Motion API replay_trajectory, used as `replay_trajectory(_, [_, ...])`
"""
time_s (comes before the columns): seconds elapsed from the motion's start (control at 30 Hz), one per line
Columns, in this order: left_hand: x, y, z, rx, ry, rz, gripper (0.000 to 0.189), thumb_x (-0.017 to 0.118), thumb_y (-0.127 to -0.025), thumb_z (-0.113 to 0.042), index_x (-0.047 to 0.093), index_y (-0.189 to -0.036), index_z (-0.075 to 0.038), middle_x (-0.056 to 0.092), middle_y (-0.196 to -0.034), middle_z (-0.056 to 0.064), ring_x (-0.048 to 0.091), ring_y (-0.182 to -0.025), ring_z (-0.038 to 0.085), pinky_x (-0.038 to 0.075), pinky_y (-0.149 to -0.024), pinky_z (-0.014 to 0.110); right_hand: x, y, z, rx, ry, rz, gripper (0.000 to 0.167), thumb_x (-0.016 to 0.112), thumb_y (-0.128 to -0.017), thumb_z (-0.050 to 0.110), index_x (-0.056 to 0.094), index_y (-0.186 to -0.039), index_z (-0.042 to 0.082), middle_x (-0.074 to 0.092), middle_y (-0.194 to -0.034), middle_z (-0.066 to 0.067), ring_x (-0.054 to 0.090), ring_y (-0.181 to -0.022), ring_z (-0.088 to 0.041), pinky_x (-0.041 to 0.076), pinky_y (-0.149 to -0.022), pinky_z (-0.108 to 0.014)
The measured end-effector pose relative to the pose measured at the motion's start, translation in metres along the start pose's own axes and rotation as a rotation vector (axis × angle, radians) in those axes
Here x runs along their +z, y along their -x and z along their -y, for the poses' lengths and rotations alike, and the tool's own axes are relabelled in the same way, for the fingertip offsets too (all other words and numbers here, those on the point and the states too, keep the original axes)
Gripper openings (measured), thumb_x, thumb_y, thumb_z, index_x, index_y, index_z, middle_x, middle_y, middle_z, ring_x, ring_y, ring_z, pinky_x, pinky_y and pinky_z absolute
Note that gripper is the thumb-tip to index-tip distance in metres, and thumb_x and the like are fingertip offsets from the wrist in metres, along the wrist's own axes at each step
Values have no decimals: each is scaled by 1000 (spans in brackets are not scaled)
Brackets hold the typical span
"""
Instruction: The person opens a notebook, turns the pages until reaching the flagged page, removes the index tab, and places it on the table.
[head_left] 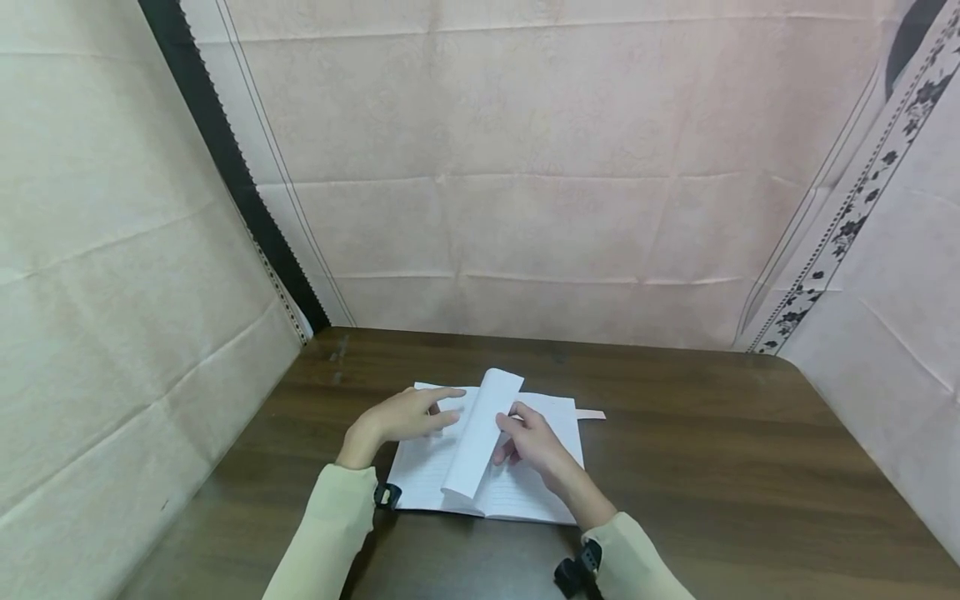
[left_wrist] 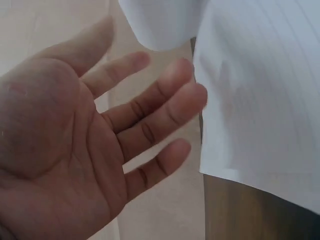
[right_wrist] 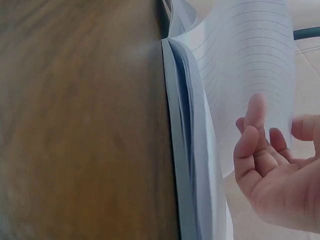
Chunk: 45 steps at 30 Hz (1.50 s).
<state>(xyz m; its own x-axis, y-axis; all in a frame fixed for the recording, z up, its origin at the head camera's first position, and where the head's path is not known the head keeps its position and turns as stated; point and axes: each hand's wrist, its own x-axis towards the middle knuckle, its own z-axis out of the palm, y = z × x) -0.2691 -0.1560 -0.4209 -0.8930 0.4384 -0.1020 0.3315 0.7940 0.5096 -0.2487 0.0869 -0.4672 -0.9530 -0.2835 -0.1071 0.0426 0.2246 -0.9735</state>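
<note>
A lined notebook lies spread on the brown table, with one page standing up and curling over near the middle. My right hand is at that page's right edge, which it pinches between thumb and index finger, the other fingers bent. In the right wrist view, faint ruled lines show on the raised page beside my right hand. My left hand hovers over the left page, fingers spread and slightly bent. Nothing is in the palm of my left hand in the left wrist view.
A pale strip sticks out from the notebook's right side. Wooden tabletop surrounds the notebook. Pale cloth curtains hang behind and at both sides. Dark straps sit on both wrists.
</note>
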Motion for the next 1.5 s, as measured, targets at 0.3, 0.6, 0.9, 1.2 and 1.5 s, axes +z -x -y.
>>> replay_trajectory(0.3, [-2,0,-7,123,53,-5,61,61,-99,-42,40,-154,-28,66,-100,-2,61,-86,13,51,-71,35,0,1,0,-39,-59,54,42,50,-105,38,53,-129,4,67,-120,-14,69,-69,-22,53,-67,-31])
replay_trajectory(0.6, [-5,1,-8,143,106,9,53,58,-101,-43,41,-151,-37,65,-102,-1,66,-85,20,52,-74,38,-2,0,6,-137,-96,136,50,45,-106,46,54,-141,11,67,-127,-15,67,-64,-24,50,-66,-31])
replay_trajectory(0.9, [-11,3,-9,82,144,-117,49,36,-108,-47,54,-141,-16,70,-87,-2,64,-77,14,50,-81,44,-15,1,4,-132,-10,135,35,50,-106,30,62,-134,13,68,-126,-12,66,-66,-30,50,-67,-31])
replay_trajectory(1.2, [-18,6,-6,-30,79,-114,49,45,-105,-48,67,-118,-6,64,-68,7,60,-61,21,46,-61,35,-10,2,1,-108,77,249,29,52,-105,22,66,-128,11,70,-121,-9,66,-67,-26,50,-69,-31])
replay_trajectory(1.5, [-17,9,4,-63,-67,-135,17,63,-99,-24,70,-91,-10,57,-61,0,53,-52,13,39,-49,28,-23,5,4,-131,325,118,25,57,-103,19,68,-124,12,73,-100,-6,61,-60,-22,47,-58,-30])
